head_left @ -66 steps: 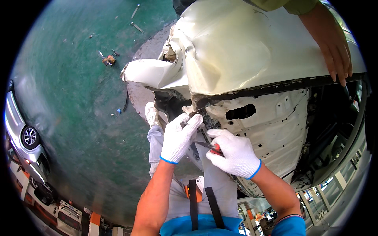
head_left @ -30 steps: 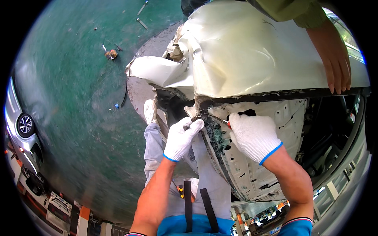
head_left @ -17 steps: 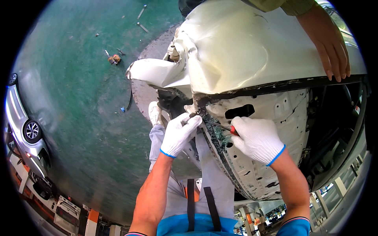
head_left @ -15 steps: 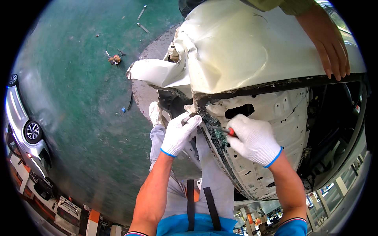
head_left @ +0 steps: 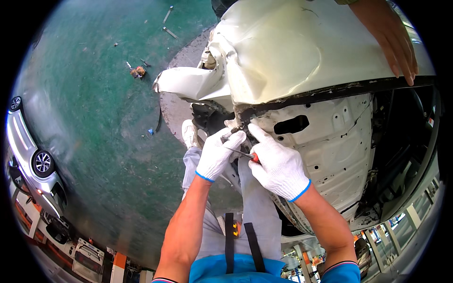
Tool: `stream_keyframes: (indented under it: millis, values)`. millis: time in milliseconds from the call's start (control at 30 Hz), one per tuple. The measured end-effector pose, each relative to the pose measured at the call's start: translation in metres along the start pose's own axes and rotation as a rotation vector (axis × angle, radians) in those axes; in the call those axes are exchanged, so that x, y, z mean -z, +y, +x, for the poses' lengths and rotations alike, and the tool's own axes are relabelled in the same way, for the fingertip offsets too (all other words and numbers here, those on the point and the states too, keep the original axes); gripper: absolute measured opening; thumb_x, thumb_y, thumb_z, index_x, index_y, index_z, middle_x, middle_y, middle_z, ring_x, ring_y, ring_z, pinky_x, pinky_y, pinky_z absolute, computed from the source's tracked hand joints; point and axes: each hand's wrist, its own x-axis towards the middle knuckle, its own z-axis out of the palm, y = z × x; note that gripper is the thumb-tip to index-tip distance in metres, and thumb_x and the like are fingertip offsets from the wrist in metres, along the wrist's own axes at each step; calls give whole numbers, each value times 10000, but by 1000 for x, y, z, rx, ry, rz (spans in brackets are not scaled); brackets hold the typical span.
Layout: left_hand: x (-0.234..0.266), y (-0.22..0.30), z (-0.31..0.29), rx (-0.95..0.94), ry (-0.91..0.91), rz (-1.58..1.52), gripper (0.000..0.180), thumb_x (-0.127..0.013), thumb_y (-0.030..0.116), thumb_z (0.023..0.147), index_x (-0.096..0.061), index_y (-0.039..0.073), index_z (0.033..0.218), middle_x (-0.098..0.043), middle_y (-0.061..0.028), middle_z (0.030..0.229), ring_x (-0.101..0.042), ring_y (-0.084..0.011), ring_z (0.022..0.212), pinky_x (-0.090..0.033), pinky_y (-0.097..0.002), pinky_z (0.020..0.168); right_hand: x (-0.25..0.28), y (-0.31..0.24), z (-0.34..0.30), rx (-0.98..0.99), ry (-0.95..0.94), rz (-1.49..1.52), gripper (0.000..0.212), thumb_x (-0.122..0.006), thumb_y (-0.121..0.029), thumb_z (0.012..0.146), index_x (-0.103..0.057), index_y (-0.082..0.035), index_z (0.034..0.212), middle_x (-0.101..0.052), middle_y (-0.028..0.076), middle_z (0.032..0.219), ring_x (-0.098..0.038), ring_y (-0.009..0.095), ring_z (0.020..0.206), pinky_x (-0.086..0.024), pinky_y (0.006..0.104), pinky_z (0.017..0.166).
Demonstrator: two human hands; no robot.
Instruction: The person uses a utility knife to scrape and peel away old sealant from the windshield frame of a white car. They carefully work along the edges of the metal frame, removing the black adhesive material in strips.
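My left hand, in a white knit glove with a blue cuff, is closed at the torn corner of a white car body. Its thumb and fingers pinch beside a small dark part; what they hold, if anything, is hidden. My right hand, gloved alike, grips a screwdriver by its red handle. The thin shaft points left, its tip by my left thumb. My right index finger stretches out to the same corner. Above lies a crumpled white body panel, with a pale inner panel below it.
Another person's bare hand hangs over the panel at upper right. Folded metal juts out at left. On the green floor lie metal strips and a rusty part. A silver car stands far left.
My right hand has moved left and up toward the corner, the screwdriver with it, and its index finger is now extended. My left hand shifted slightly. The other person's hand moved up a little.
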Motion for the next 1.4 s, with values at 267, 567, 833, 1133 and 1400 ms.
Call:
stream_keyframes:
  millis: [267, 567, 833, 1133, 1400]
  values:
    - [5, 6, -2, 87, -21, 93, 207, -716, 220, 1008, -731, 23, 1072, -649, 57, 846, -510, -21, 717, -406, -213, 619, -15, 1, -5, -117, 113, 185, 240, -748, -198, 842, -614, -76, 999, -602, 174, 1425, -698, 362, 1034, -565, 405, 854]
    - [-4, 26, -4, 125, 18, 209, 207, -713, 214, 1008, -732, 24, 1085, -646, 52, 853, -526, -31, 737, -418, -221, 640, -15, 5, -13, -59, 115, 279, 240, -779, -152, 813, -619, -69, 970, -615, 221, 1412, -698, 352, 949, -565, 385, 833]
    - [-2, 7, -1, -46, 21, 151, 228, -710, 199, 1009, -729, 25, 1155, -706, 27, 990, -578, -45, 875, -470, -229, 773, -15, 15, -18, -34, 32, 369, 291, -785, -139, 802, -628, -64, 1036, -590, 210, 1463, -697, 295, 886, -557, 348, 834]
    - [-8, 13, -3, 34, 30, 41, 175, -704, 192, 1018, -722, 38, 1098, -650, 67, 884, -527, -18, 769, -420, -213, 667, -11, 9, -23, -236, -39, 784, 681, -777, -142, 828, -521, -96, 1457, -648, 117, 1216, -655, 179, 819, -551, 309, 815]
    - [-4, 7, -3, 14, 31, 96, 189, -702, 226, 1022, -722, 50, 1087, -633, 66, 832, -504, -16, 700, -398, -204, 617, -2, 18, -11, -32, 41, 393, 208, -752, -182, 830, -632, -77, 964, -546, 165, 1522, -733, 296, 921, -577, 372, 800]
